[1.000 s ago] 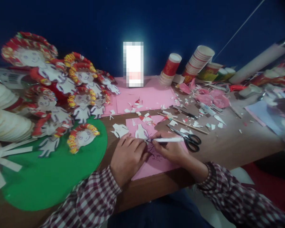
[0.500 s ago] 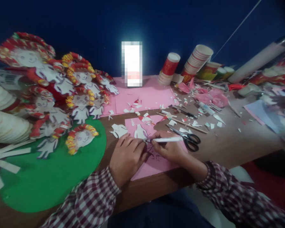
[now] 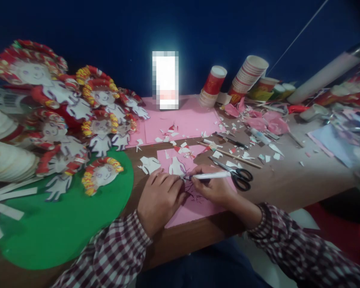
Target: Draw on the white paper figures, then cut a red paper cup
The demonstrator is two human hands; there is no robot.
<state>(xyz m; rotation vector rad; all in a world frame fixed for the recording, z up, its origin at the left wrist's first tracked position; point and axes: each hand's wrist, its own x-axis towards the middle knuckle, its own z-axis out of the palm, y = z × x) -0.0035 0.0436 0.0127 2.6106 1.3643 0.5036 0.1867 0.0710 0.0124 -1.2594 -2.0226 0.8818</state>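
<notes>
A white marker pen (image 3: 211, 175) is gripped in my right hand (image 3: 214, 190), its dark tip touching a white paper cutout (image 3: 177, 165). This small figure-shaped cutout lies on a pink sheet (image 3: 180, 216), with a dark outline along part of its edge. My left hand (image 3: 162, 196) presses the cutout's lower end down, fingers bent and held together; they hide that part. Just left of it lies another white cutout (image 3: 149, 164). Dark pen strokes mark the pink sheet between my hands.
Scissors (image 3: 238, 176) and a thin wooden stick (image 3: 234, 154) lie right, among paper scraps. Paper dolls (image 3: 100, 136) and a green board (image 3: 69, 224) fill the left. Stacked paper cups (image 3: 247, 80) stand behind, right of a bright, blurred-out upright screen (image 3: 165, 80).
The view has shifted very slightly. Both hands, the marker and the cutout stay in nearly the same place.
</notes>
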